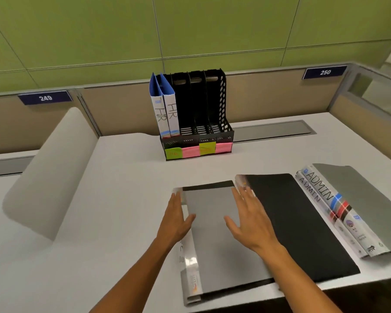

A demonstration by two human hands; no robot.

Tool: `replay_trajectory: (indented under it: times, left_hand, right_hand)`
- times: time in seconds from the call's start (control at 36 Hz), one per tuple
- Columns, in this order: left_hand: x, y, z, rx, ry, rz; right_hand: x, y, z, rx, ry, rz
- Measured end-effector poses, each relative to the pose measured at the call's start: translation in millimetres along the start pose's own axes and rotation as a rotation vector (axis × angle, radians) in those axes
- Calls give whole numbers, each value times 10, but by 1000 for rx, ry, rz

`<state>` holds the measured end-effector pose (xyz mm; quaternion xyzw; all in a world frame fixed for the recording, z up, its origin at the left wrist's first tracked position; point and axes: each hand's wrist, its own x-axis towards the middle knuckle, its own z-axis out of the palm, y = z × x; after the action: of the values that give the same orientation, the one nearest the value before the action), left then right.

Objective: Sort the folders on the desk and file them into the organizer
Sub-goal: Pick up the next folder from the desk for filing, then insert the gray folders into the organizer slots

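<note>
A grey folder (215,249) lies flat near the desk's front edge, on top of a black one whose far edge shows. My left hand (176,219) rests open at its left spine side, thumb on the cover. My right hand (250,219) lies open over its right edge. A black folder (294,222) lies to the right. Further right are two grey folders marked ADMIN (339,206). The black organizer (196,116) stands at the back, with two blue folders marked HR (165,111) in its leftmost slot. Green and pink sticky notes mark its base.
A white curved divider (48,175) rises at the left of the white desk (113,199). Beige partition panels with number plates 249 and 250 run behind. A grey cable tray cover (273,131) sits right of the organizer.
</note>
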<state>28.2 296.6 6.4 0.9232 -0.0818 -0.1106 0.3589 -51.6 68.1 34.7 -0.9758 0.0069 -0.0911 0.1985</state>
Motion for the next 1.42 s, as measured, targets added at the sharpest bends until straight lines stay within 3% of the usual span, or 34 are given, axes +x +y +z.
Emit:
replay_trajectory:
  times: [0.22, 0.39, 0.44, 0.64, 0.75, 1.08, 1.22, 1.42]
  left_hand:
    - [-498, -85, 278, 27, -22, -93]
    - [-577, -217, 341, 57, -49, -155]
    - [-486, -66, 469, 75, -61, -90]
    - [-645, -74, 595, 27, -51, -125]
    - [-622, -36, 607, -54, -7, -237]
    - [-489, 8, 422, -343, 224, -353]
    - [-457, 69, 325, -596, 92, -443]
    - [-448, 198, 186, -777, -2, -372]
  right_hand:
    - [-399, 238, 275, -30, -163, 76]
    - [-447, 187, 442, 96, -285, 227]
    - [-418, 346, 410, 125, -268, 272]
    - [-524, 259, 687, 143, -384, 371]
    - [-515, 205, 785, 88, -450, 387]
    - [-464, 142, 857, 11, -516, 359]
    - [-411, 101, 791, 81, -530, 387]
    - [-309, 28, 708, 258, -500, 451]
